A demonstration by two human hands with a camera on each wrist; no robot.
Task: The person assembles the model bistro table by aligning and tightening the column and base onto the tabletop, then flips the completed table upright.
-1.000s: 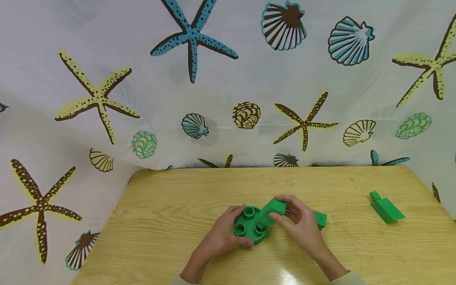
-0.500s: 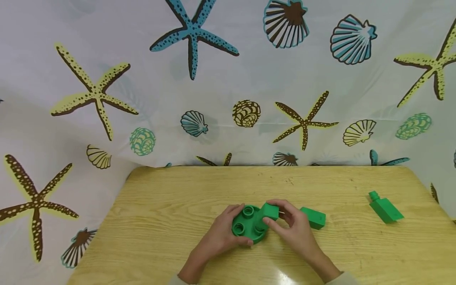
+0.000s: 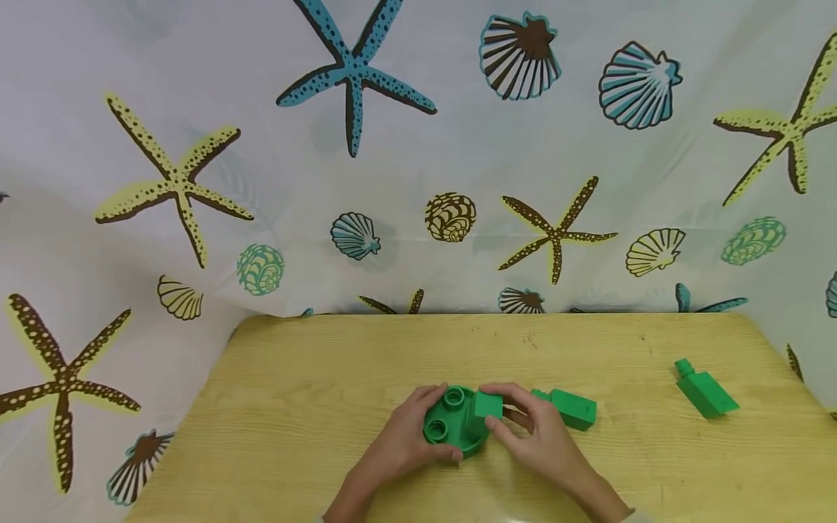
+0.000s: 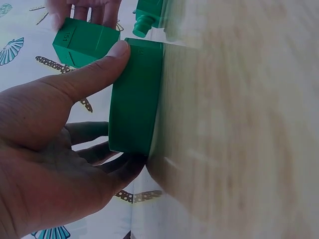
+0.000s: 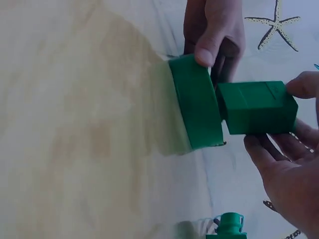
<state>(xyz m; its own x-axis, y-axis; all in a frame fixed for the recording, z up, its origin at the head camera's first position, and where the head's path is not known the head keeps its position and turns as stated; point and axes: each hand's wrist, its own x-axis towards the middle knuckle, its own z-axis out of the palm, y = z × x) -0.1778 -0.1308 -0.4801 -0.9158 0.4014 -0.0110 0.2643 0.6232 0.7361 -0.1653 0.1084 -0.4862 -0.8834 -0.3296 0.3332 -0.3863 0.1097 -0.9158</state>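
Observation:
A round green base (image 3: 451, 418) with threaded sockets lies on the table, and my left hand (image 3: 408, 432) grips its rim, thumb on the near side. Above the base's right side stands a green block (image 3: 488, 405), nearly upright, pinched by my right hand (image 3: 543, 439) between thumb and fingers. In the right wrist view the block (image 5: 259, 107) meets the top face of the base (image 5: 197, 102); its lower end is at a socket and mostly hidden. The left wrist view shows my left thumb (image 4: 117, 50) on the rim edge.
A second green block (image 3: 572, 408) with a peg end lies just right of my right hand. Another green block with a threaded peg (image 3: 708, 392) lies farther right on the wooden table (image 3: 314, 407). A patterned cloth (image 3: 392, 174) hangs behind and at the sides.
My right hand has moved left and tipped the block from a slant to nearly upright over the base's right socket. My left hand stays on the base.

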